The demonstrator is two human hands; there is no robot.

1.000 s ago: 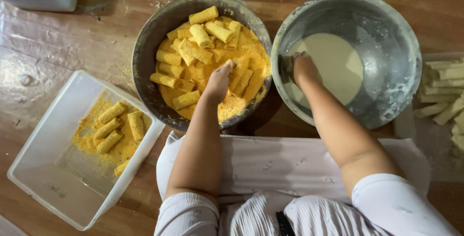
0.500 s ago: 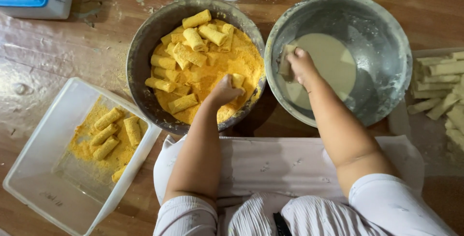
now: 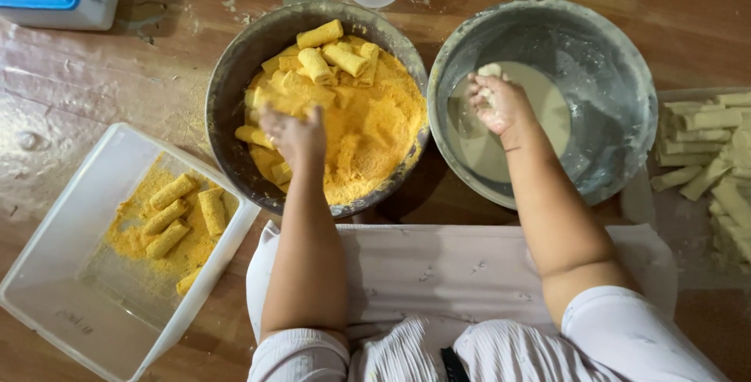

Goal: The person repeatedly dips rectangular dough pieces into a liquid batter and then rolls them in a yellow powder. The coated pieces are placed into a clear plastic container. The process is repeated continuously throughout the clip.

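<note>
Two bowls side by side, a hand in each

The left hand (image 3: 293,133) rests in the crumb bowl (image 3: 235,77), rolls (image 3: 332,57) lying just beyond its fingers. The right hand (image 3: 501,104) is in the batter bowl (image 3: 618,92), fingers over the batter (image 3: 551,108). Left of the left fingers a tray (image 3: 70,210) holds more rolls; right of the right fingers lie sticks (image 3: 712,147).

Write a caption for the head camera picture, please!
Left hand in a bowl of yellow crumbs; right hand lifts a roll from the batter bowl.
</note>
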